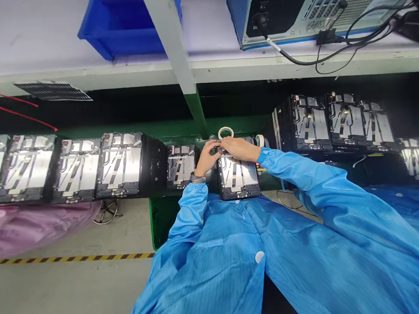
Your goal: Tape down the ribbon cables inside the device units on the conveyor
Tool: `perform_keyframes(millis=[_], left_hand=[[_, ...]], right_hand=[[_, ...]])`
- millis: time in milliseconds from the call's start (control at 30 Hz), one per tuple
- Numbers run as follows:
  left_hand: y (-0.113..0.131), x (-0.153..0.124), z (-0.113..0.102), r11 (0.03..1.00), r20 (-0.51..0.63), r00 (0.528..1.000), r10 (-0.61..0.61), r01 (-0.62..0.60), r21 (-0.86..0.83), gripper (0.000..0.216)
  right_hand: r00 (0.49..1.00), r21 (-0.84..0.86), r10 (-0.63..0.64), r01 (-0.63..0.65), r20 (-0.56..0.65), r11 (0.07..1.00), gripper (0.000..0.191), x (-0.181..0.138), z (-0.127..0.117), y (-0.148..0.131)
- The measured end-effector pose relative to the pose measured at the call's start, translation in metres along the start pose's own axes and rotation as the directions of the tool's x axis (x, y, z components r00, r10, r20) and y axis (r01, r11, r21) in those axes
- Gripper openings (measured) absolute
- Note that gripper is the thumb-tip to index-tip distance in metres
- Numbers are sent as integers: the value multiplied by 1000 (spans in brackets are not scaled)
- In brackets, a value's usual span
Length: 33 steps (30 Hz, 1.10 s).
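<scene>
Directly before me lies an opened flat electronic device (235,176), with a silver inner plate, dark ribbon cables and a black frame. At its upper left corner my left hand (207,156) has its fingers curled, the tips pinched together. My right hand (240,148) reaches across the device's upper part, its fingers bent down and meeting the left fingertips. Whatever sits between the fingers is too small or hidden to make out. Just beyond the hands is a roll of pale tape (225,132). Another tape roll (260,140) stands beside my right wrist.
Stacks of similar devices (119,162) line the bench at left, with more stacks (310,122) at right. A shelf post (174,40) rises in front. Overhead, the shelf holds a blue bin (127,39) and a computer case (314,13) with cables. A pink garment (46,226) shows at left.
</scene>
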<state>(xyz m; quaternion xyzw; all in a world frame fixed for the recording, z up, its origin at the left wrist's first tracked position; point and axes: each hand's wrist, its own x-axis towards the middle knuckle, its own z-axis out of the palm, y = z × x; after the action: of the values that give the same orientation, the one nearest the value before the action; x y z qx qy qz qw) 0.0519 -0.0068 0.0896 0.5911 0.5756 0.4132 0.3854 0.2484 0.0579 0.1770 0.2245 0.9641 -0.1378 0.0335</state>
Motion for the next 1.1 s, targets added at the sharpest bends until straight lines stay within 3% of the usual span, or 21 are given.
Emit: perform_keyframes(millis=[133, 333, 533, 833, 967, 1100], left_hand=[[1, -2, 2, 1000, -23, 1000, 4, -4, -4, 31], [10, -7, 3, 997, -42, 999, 2, -6, -81, 43], [12, -6, 3, 995, -45, 999, -6, 1, -105, 43], [5, -5, 6, 990, -56, 998, -30, 22, -138, 46], [6, -5, 5, 989, -50, 997, -51, 44, -139, 47], [9, -5, 4, 989, -42, 998, -46, 40, -139, 46]], right_hand=[[1000, 36, -20, 21, -23, 999, 40, 1, 3, 9], [996, 65, -28, 22, 90, 998, 22, 14, -8, 11], [984, 121, -99, 82, 149, 989, 18, 27, -22, 13], [965, 319, -165, 94, 203, 943, 18, 40, -33, 28], [978, 417, -110, 27, 177, 909, 20, 35, -33, 34], [998, 364, 7, -32, 69, 931, 23, 18, -24, 31]])
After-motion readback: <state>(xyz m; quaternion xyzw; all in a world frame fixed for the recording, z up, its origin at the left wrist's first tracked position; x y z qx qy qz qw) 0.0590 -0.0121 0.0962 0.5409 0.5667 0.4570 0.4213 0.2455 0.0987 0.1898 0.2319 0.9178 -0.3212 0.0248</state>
